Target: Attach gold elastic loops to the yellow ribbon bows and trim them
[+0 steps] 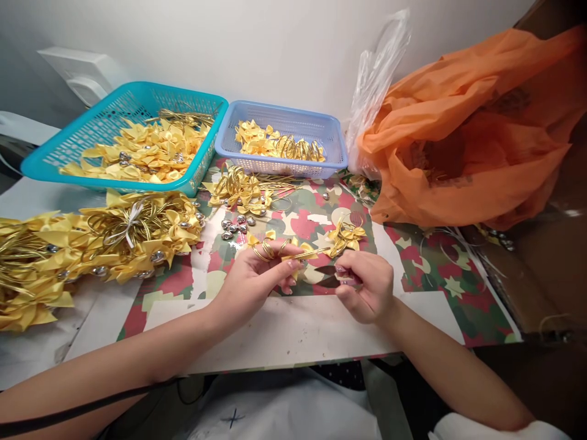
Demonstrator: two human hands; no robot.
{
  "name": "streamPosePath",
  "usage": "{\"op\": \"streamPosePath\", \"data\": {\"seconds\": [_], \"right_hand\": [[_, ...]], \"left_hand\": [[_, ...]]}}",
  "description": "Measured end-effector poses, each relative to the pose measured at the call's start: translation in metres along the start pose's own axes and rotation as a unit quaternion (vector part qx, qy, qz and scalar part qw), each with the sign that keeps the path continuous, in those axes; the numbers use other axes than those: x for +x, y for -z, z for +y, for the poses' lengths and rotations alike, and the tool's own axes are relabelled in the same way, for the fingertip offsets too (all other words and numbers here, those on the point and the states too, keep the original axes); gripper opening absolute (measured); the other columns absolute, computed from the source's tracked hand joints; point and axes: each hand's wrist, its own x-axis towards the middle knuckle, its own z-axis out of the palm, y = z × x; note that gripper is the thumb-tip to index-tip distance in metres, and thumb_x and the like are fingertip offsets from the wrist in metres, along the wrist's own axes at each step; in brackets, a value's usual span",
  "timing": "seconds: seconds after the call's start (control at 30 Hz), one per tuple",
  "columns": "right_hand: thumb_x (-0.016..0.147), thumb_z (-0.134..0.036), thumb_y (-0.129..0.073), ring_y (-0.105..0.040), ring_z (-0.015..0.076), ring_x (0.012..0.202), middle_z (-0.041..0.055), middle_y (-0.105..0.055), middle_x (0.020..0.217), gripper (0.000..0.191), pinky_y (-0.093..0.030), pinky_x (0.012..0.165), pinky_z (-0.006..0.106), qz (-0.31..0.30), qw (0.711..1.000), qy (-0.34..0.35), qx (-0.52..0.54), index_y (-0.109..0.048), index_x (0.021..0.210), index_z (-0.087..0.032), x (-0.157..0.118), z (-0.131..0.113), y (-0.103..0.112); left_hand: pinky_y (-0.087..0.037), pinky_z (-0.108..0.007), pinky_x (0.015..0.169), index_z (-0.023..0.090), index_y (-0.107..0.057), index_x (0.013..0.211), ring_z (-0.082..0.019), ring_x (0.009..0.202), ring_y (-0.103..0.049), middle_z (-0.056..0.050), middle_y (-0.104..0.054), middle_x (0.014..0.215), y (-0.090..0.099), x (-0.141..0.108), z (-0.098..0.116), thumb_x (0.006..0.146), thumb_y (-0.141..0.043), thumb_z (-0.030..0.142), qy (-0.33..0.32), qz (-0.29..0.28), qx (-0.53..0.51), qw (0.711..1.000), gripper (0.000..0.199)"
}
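My left hand [259, 274] pinches a gold cord [313, 252] between thumb and fingers, and more gold loops circle its fingers. Yellow ribbon hangs partly hidden beneath that hand. In my right hand [372, 286] is a small pair of snips [326, 277], its dark blades parted and pointing left, just below the cord's end. Just beyond my hands lies a yellow ribbon bow with gold cord [346, 237]. Several silver bells [238, 226] sit in a cluster farther left. Behind them is a pile of yellow bows and gold loops [241, 190].
A teal basket [222, 131] and a light blue basket [279, 110] hold yellow bows against the wall. Tied bundles of bows [132, 235] lie at left. An orange bag [458, 201] and a clear plastic bag [367, 116] stand at right. White paper [298, 330] covers the table's front.
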Motion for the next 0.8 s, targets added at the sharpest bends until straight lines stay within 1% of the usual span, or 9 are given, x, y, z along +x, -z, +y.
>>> {"op": "streamPosePath", "data": {"seconds": [0.1, 0.2, 0.27, 0.43, 0.57, 0.63, 0.7, 0.73, 0.8], "right_hand": [[0.099, -0.050, -0.042, -0.034, 0.0086, 0.044, -0.0053, -0.038, 0.052, 0.041, -0.029, 0.043, 0.024, 0.011, 1.000, -0.015, -0.006, -0.046, 0.070, -0.021, -0.0004, 0.0019, 0.0012], [0.098, -0.050, -0.042, -0.034, 0.0083, 0.043, -0.0051, -0.038, 0.052, 0.040, -0.028, 0.043, 0.024, 0.019, 1.000, -0.021, -0.013, -0.045, 0.070, -0.021, 0.0001, 0.0019, 0.0036], [0.098, -0.049, -0.042, -0.034, 0.0083, 0.043, -0.0052, -0.037, 0.052, 0.040, -0.028, 0.043, 0.024, 0.025, 0.999, -0.028, -0.018, -0.045, 0.070, -0.021, 0.0007, 0.0015, 0.0047], [0.097, -0.049, -0.044, -0.034, 0.0082, 0.043, -0.0053, -0.038, 0.052, 0.039, -0.027, 0.042, 0.023, 0.030, 0.998, -0.045, -0.018, -0.046, 0.071, -0.021, 0.0016, 0.0015, 0.0056], [0.097, -0.048, -0.045, -0.033, 0.0082, 0.044, -0.0052, -0.036, 0.053, 0.038, -0.026, 0.043, 0.024, 0.025, 0.999, -0.037, -0.020, -0.046, 0.070, -0.021, 0.0003, 0.0021, 0.0061], [0.097, -0.050, -0.045, -0.030, 0.0084, 0.044, -0.0056, -0.034, 0.053, 0.040, -0.025, 0.042, 0.024, 0.034, 0.998, -0.051, -0.004, -0.045, 0.069, -0.021, -0.0015, 0.0030, 0.0058], [0.093, -0.051, -0.052, -0.029, 0.0086, 0.044, -0.0065, -0.032, 0.053, 0.040, -0.024, 0.042, 0.025, 0.059, 0.994, -0.081, 0.034, -0.041, 0.068, -0.022, -0.0034, 0.0040, 0.0043], [0.090, -0.050, -0.059, -0.032, 0.0088, 0.045, -0.0066, -0.034, 0.054, 0.041, -0.026, 0.042, 0.025, 0.075, 0.990, -0.102, 0.062, -0.038, 0.067, -0.023, -0.0040, 0.0042, 0.0031], [0.082, -0.039, -0.073, -0.044, 0.0097, 0.048, -0.0051, -0.050, 0.061, 0.045, -0.037, 0.045, 0.025, 0.091, 0.976, -0.148, 0.131, -0.033, 0.069, -0.024, -0.0040, 0.0036, 0.0000]], "left_hand": [[-0.048, -0.014, 0.048, 0.022, -0.080, 0.087, -0.007, 0.053, -0.058, 0.002, -0.067, 0.058, 0.0028, 0.0000, -0.0001, 0.075, -0.079, 0.025, 0.029, -0.014, -0.013, 0.999, 0.013], [-0.048, -0.014, 0.048, 0.021, -0.081, 0.089, -0.007, 0.051, -0.059, 0.000, -0.071, 0.059, 0.0038, -0.0003, 0.0020, 0.074, -0.079, 0.026, 0.061, -0.005, -0.013, 0.998, 0.016], [-0.047, -0.014, 0.048, 0.020, -0.081, 0.088, -0.007, 0.050, -0.059, -0.001, -0.071, 0.057, 0.0035, -0.0004, 0.0032, 0.073, -0.080, 0.027, 0.064, -0.001, -0.015, 0.998, 0.016], [-0.045, -0.012, 0.047, 0.020, -0.077, 0.086, -0.007, 0.050, -0.060, 0.004, -0.066, 0.052, 0.0017, 0.0004, 0.0029, 0.073, -0.081, 0.025, 0.038, -0.008, -0.016, 0.999, 0.015], [-0.046, -0.013, 0.047, 0.020, -0.067, 0.079, -0.007, 0.052, -0.061, 0.006, -0.065, 0.058, 0.0010, 0.0012, 0.0013, 0.073, -0.082, 0.022, 0.010, -0.010, -0.033, 0.999, 0.017], [-0.048, -0.014, 0.048, 0.020, -0.061, 0.078, -0.007, 0.052, -0.061, 0.007, -0.064, 0.061, 0.0011, 0.0010, 0.0007, 0.073, -0.082, 0.022, -0.003, -0.016, -0.037, 0.999, 0.021], [-0.049, -0.015, 0.049, 0.020, -0.058, 0.079, -0.007, 0.052, -0.060, 0.007, -0.063, 0.062, 0.0008, 0.0003, 0.0008, 0.074, -0.081, 0.021, -0.015, -0.023, -0.033, 0.999, 0.023], [-0.049, -0.015, 0.049, 0.020, -0.057, 0.079, -0.007, 0.052, -0.060, 0.007, -0.062, 0.063, 0.0003, -0.0002, 0.0011, 0.075, -0.080, 0.021, -0.020, -0.024, -0.028, 0.999, 0.023], [-0.049, -0.015, 0.050, 0.019, -0.057, 0.078, -0.006, 0.053, -0.060, 0.007, -0.061, 0.064, -0.0013, -0.0016, 0.0021, 0.077, -0.079, 0.020, -0.028, -0.029, -0.007, 0.999, 0.022]]}}
